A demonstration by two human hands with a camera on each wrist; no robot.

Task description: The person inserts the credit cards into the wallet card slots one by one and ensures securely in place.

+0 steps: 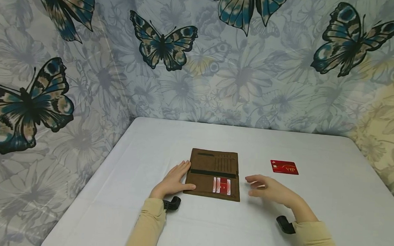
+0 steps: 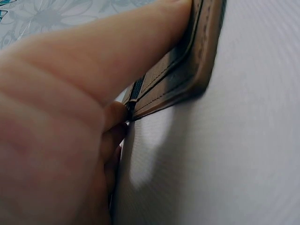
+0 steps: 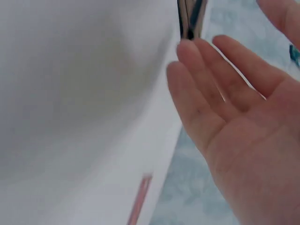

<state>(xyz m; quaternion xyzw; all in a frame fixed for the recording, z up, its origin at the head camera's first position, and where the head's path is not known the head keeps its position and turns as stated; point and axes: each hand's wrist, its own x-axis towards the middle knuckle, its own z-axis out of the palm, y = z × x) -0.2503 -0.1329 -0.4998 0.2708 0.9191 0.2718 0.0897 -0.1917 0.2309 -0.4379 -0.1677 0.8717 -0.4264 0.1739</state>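
Observation:
A brown bifold wallet (image 1: 214, 163) lies spread out on the white table, its card slots in the upper half and red-and-white cards (image 1: 222, 185) in the lower half. My left hand (image 1: 173, 179) rests at the wallet's left side, thumb on the lower half and straight fingers along the edge. In the left wrist view the thumb (image 2: 117, 51) lies over the wallet's edge (image 2: 206, 61). To the right of the wallet, my right hand (image 1: 268, 189) hovers with slightly bent fingers, holding nothing. Its palm (image 3: 253, 136) shows in the right wrist view.
A red VIP card (image 1: 285, 167) lies flat on the table (image 1: 156, 135), to the right of the wallet and beyond my right hand. Butterfly-patterned cloth (image 1: 185, 96) hangs behind the table and along its left and right sides.

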